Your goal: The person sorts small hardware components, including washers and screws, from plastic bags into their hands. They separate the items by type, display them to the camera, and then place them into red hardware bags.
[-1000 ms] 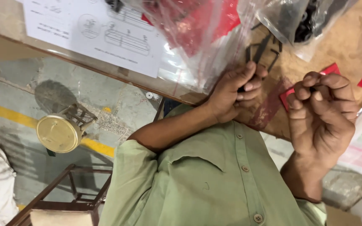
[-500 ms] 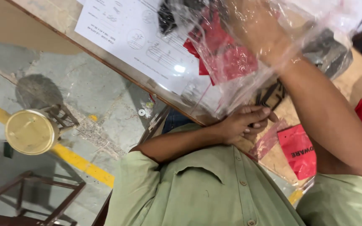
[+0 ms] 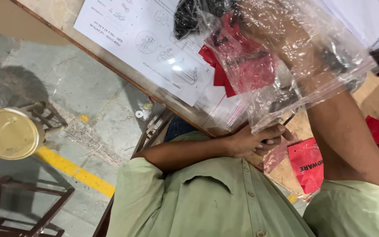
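Note:
My left hand (image 3: 253, 140) rests on the edge of the wooden table (image 3: 110, 61), its fingers curled on small black metal parts that poke out by the fingertips. My right arm (image 3: 343, 136) reaches up into a large clear plastic bag (image 3: 294, 74). My right hand (image 3: 277, 26) shows only as a blur through the plastic, so its grip is unclear. Red packets (image 3: 246, 61) and dark parts (image 3: 189, 17) lie in or behind the bag.
A white instruction sheet (image 3: 145, 39) with line drawings lies on the table to the left of the bag. Red packets (image 3: 308, 162) lie near the table's right end. Below are a round yellow-topped stool (image 3: 5, 134), a metal frame (image 3: 23, 193) and a yellow floor line (image 3: 75, 171).
My right hand has gone from pinching something small near my chest up into the clear bag. The left hand stays at the table edge. The view has shifted left.

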